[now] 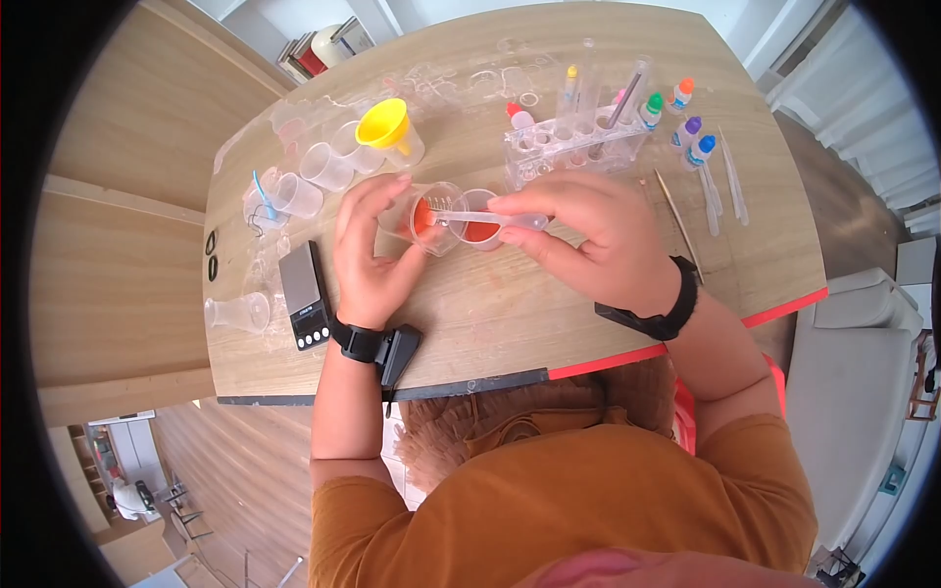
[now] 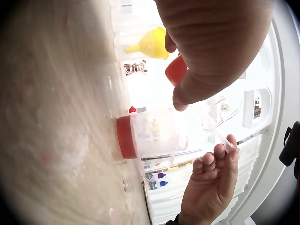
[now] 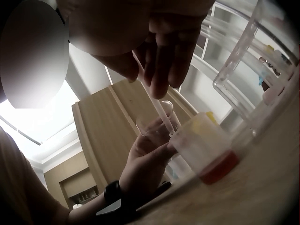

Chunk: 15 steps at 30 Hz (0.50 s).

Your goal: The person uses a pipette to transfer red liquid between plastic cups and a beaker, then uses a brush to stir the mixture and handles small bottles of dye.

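My left hand (image 1: 371, 257) holds a clear cup (image 1: 423, 218) with red-orange liquid, tilted and raised off the table. Beside it, a second clear cup (image 1: 480, 231) stands on the table; the left wrist view shows red liquid in the bottom of this cup (image 2: 126, 137). Between thumb and fingers my right hand (image 1: 600, 240) pinches a plastic dropper (image 1: 524, 221), lying nearly level in the head view. In the right wrist view the dropper (image 3: 161, 112) slants down toward the cups; whether its tip touches liquid cannot be told.
A yellow funnel (image 1: 383, 123) sits on a cup at the back, with several clear cups to its left. A test tube rack (image 1: 573, 147) and dropper bottles stand back right. A black scale (image 1: 305, 294) and a flask (image 1: 238, 313) lie left; a wooden stick (image 1: 677, 223) lies right.
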{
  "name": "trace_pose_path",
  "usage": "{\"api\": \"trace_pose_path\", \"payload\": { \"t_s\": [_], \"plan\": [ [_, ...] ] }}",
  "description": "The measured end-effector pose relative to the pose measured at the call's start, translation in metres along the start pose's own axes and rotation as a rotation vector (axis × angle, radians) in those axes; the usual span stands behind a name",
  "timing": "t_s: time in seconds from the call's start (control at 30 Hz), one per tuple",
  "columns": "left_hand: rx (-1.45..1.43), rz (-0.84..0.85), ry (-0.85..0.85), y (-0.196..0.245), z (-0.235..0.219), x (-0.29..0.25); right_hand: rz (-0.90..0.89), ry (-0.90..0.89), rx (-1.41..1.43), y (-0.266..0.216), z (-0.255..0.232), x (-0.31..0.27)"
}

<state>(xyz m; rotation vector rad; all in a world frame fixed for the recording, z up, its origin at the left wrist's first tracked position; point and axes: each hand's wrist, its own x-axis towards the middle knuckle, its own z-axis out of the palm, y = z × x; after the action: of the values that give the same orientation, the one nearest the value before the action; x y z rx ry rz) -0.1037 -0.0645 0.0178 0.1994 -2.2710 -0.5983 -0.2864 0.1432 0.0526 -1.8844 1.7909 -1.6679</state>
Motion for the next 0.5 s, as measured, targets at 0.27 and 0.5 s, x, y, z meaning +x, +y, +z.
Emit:
{"api": "trace_pose_path", "payload": {
  "t_s": [0.27, 0.5],
  "plan": [
    [-0.022, 0.003, 0.0, 0.0008, 0.0003, -0.0007, -0.044, 0.008, -0.014, 0.0071, 0.005, -0.0045],
    [-0.023, 0.003, -0.005, 0.0012, 0.0011, -0.001, 0.015, 0.016, -0.016, 0.0042, 0.0047, -0.0068]
  ]
}}
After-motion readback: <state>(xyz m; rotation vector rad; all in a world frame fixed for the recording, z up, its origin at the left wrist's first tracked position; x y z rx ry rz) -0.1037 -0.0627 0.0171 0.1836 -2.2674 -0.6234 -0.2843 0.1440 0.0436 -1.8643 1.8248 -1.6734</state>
